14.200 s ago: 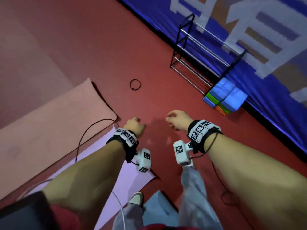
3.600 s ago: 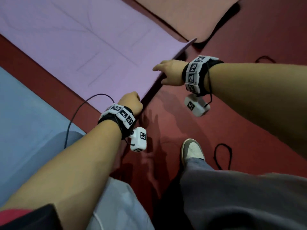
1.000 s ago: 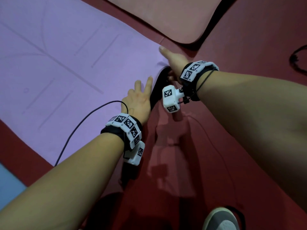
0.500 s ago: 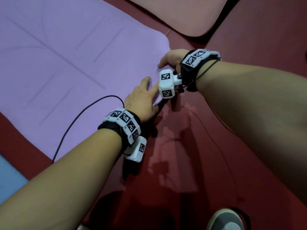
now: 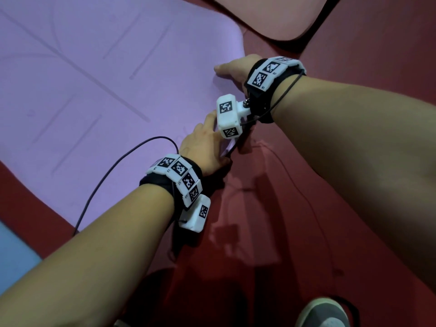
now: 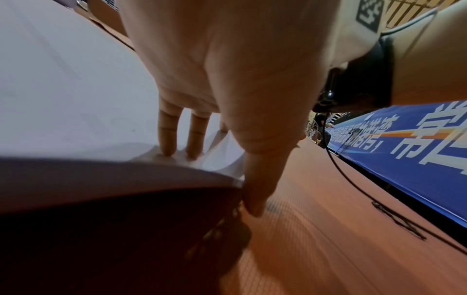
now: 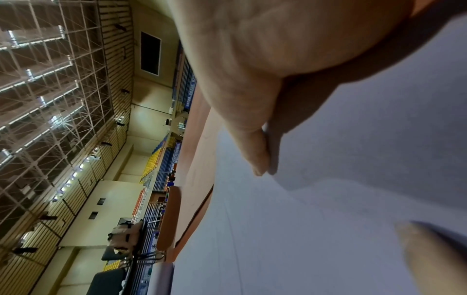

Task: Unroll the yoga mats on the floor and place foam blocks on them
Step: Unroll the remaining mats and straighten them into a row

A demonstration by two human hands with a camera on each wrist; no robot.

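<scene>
At far left, near: a corner of a blue mat [image 5: 14,246] on the red floor [image 5: 271,232]. Next to it, filling the left and middle: the purple mat [image 5: 94,90], unrolled and mostly flat, with faint lines on it and a thin dark cable [image 5: 113,171] lying across its near part. At its right end, the near corner lifted a little from the floor. On that corner: the left hand [image 5: 203,147], fingers [image 6: 166,137] straight and spread, pressing down on the raised edge, thumb reaching to the floor beside it; nothing grasped. Slightly to the right and farther: the right hand [image 5: 236,68], resting flat on the same end of the mat, thumb stretched out, no grasp visible. Farther, at top right: a pink mat [image 5: 271,15], apart from the purple one. At near right: the tip of a grey shoe [image 5: 323,312].
</scene>
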